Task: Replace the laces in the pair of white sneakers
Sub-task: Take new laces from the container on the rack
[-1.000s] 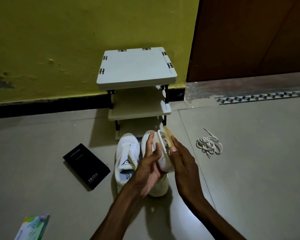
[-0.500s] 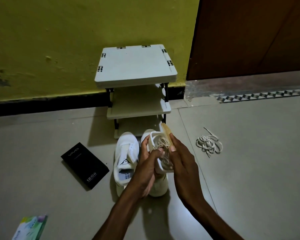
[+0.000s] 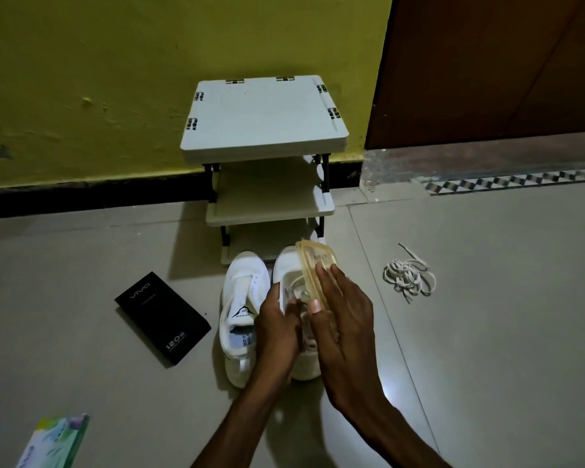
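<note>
lid [image 3: 313, 258] lifted wider, container [image 3: 288, 282] in left grip [image 3: 277, 329]

The tiled floor [image 3: 487, 349] bears a rack [image 3: 264, 116] against the wall and two sneakers [image 3: 242, 298] before it. A black box [image 3: 163, 317] lies left, laces [image 3: 409, 276] right, and a packet [image 3: 56, 442] at the near-left edge.

"vivo" and "120W" on black box [image 3: 163, 318], "SPEED" on sneaker tongue [image 3: 243, 307]

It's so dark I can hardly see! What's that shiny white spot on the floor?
Head view: the room is dim; the spot is glare on the glossy floor near the right hand; the shelf throws a shadow to its left.
</note>
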A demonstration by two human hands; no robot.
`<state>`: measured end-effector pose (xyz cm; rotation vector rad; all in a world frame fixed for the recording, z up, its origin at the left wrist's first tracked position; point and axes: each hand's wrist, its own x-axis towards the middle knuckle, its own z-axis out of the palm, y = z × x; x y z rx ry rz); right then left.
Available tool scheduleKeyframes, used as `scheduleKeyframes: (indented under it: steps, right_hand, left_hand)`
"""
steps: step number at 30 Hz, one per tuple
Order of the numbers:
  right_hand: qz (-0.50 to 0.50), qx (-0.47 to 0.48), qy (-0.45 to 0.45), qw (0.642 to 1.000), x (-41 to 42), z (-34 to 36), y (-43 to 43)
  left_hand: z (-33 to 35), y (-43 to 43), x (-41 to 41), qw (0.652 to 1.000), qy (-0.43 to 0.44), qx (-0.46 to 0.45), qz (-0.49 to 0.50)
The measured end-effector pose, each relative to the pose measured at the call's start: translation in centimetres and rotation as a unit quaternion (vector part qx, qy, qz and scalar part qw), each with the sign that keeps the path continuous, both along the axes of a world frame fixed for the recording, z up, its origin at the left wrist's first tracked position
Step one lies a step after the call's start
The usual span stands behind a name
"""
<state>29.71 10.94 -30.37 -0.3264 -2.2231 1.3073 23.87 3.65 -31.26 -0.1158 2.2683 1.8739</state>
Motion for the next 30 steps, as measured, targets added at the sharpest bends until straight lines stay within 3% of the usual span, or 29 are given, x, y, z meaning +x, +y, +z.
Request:
scheduleKeyframes:
  steps: [3, 6, 10, 17, 23, 30]
  right_hand:
    - [0.003, 0.000, -0.001, 1.000, 0.3, -0.7, 0.0]
    - [0.000, 0.020, -0.026, 0.999, 0.6, -1.6, -0.2]
    - [0.005, 0.031, -0.034, 0.999, 0.7, -2.4, -0.3]
    - [0.005, -0.013, -0.059, 0.998, 0.4, -2.4, 1.3]
    - [0.006, 0.018, -0.050, 0.999, 0.5, -2.4, 1.8]
    - [0.017, 0.072, -0.022, 0.997, 0.4, -2.1, 1.9]
  left_hand:
    - [0.4, 0.4, -0.1, 0.997, -0.042, 0.012, 0.065]
    - [0.5, 0.3, -0.1, 0.987, -0.072, 0.088, 0.109]
    - [0.3, 0.2, -0.4, 0.991, -0.052, 0.069, 0.098]
    - [1.2, -0.3, -0.7, 0.981, -0.106, 0.163, -0.007]
    - [1.7, -0.8, -0.8, 0.933, -0.181, 0.312, -0.016]
    - [2.6, -0.8, -0.3, 0.909, -0.186, 0.370, -0.034]
